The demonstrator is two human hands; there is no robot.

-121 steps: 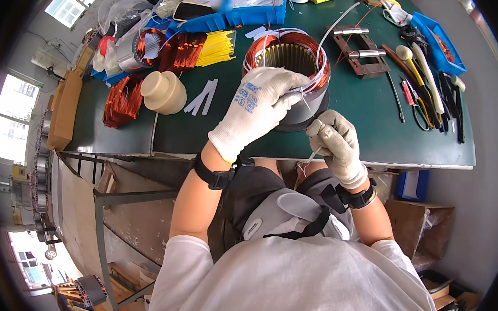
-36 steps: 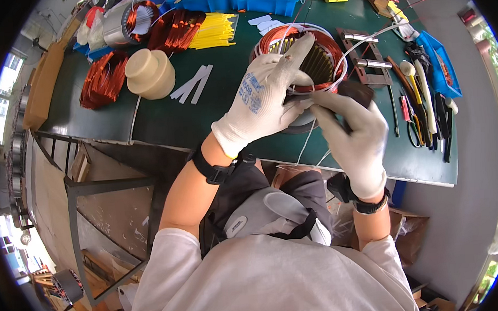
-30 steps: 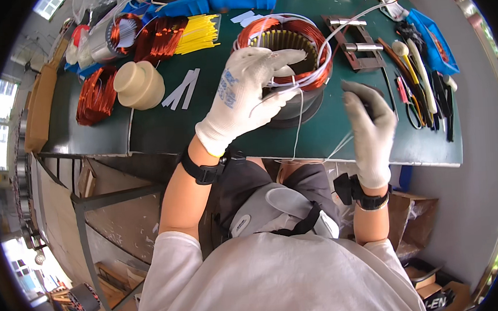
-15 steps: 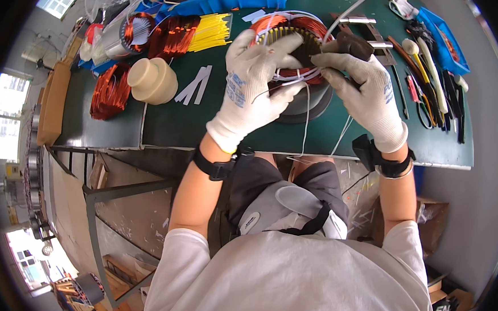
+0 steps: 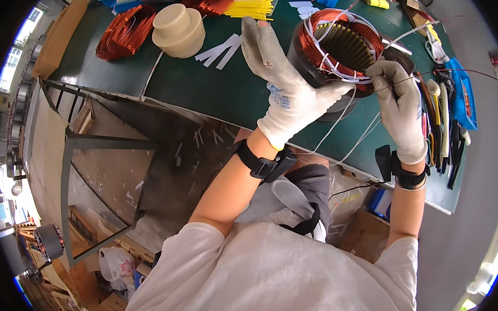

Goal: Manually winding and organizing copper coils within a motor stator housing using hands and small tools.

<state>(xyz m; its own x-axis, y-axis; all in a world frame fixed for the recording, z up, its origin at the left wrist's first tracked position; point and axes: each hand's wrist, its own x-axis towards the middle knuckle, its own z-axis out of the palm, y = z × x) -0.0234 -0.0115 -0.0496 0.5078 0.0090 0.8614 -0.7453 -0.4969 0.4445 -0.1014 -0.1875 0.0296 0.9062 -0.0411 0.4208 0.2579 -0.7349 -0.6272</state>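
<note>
Green desk point(image 5: 199, 90); stator point(image 5: 346, 44) likely heavy, coils point(image 5: 313, 44) probably delicate; hold outer shell point(image 5: 296, 58). Left fingers point(image 5: 260, 46) splayed; right fingers point(image 5: 384, 69) curled, grip unclear.

I have a green-topped workbench point(image 5: 205, 90) across the upper half, edges bowed by my lens, a pale seam crossing its left part. Plain grey wall point(image 5: 483, 158) down the right side; daylight point(image 5: 496, 243) glares beyond it, low and right. Far left, I note a bright window point(image 5: 17, 53), panes washed out, and lower down a second white-lit opening point(image 5: 3, 193). Dark metal frame point(image 5: 67, 166) near the bench's left end. Floor point(image 5: 176, 183) dull grey, pale scraps strewn. Below the bench, right: cardboard box point(image 5: 362, 237), blue bin point(image 5: 382, 203). Lower left, white plastic bag point(image 5: 116, 263) among wooden pieces
</note>
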